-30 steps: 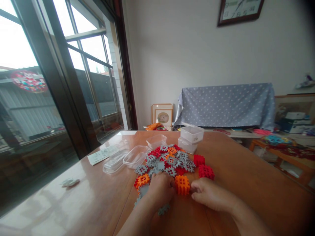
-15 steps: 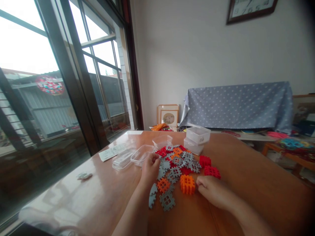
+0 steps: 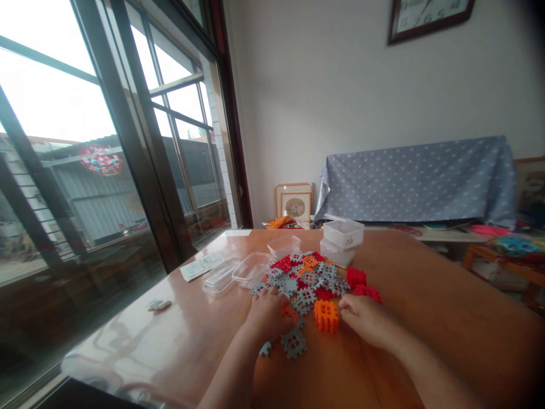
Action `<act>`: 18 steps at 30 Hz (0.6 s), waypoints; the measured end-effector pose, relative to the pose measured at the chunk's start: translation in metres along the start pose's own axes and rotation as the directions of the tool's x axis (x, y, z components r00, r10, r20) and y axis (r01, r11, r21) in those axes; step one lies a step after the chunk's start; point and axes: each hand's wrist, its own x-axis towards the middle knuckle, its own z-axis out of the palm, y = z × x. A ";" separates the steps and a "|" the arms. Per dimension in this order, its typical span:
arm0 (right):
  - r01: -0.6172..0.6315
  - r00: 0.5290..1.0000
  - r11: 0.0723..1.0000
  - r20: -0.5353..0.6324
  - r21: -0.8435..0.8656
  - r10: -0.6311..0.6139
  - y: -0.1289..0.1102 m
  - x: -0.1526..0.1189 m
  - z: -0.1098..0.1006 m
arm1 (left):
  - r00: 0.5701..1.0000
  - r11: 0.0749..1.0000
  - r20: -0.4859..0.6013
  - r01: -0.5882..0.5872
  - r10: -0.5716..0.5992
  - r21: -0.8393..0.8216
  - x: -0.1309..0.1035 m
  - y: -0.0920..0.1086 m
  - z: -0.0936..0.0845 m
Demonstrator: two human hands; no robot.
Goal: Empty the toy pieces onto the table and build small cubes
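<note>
My left hand point(image 3: 269, 313) reaches over the near left side of a loose pile of interlocking plastic tiles point(image 3: 307, 279) in grey, red and orange. Its fingers are apart and bent downward, touching or just above an orange tile point(image 3: 288, 312) that they partly cover. A grey windowed tile point(image 3: 293, 343) lies just in front, and a pale grey piece point(image 3: 265, 348) shows beside my wrist. My right hand point(image 3: 361, 318) rests closed on the table; anything inside it is hidden. It is just right of an upright orange tile stack point(image 3: 326, 316). Behind it sit two red stacks point(image 3: 356, 277).
Clear plastic containers point(image 3: 251, 270) and a lid point(image 3: 220, 278) lie left of the pile. Two stacked tubs point(image 3: 343, 234) stand behind it. A paper sheet point(image 3: 199, 267) and a small pale packet point(image 3: 159, 305) are farther left on the wooden table point(image 3: 434, 318).
My left hand has come nearer and lower, from the pile's left edge to over the orange tile, fingers loosening. My right hand stays by the orange stack. The view has shifted slightly.
</note>
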 end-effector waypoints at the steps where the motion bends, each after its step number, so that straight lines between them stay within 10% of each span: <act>1: -0.003 1.000 1.000 -0.007 -0.012 0.002 -0.001 0.000 0.000 | 1.000 1.000 0.004 -0.003 0.003 0.024 -0.001 0.001 -0.001; 12: 0.018 0.999 0.999 -0.039 -0.041 -0.020 0.000 0.000 -0.001 | 0.998 0.998 0.000 0.061 -0.061 -0.005 0.003 0.008 -0.005; 18: 0.016 0.997 1.000 -0.070 0.002 -0.016 -0.002 0.001 -0.002 | 0.982 0.946 -0.155 0.051 -0.106 -0.321 0.017 -0.003 0.007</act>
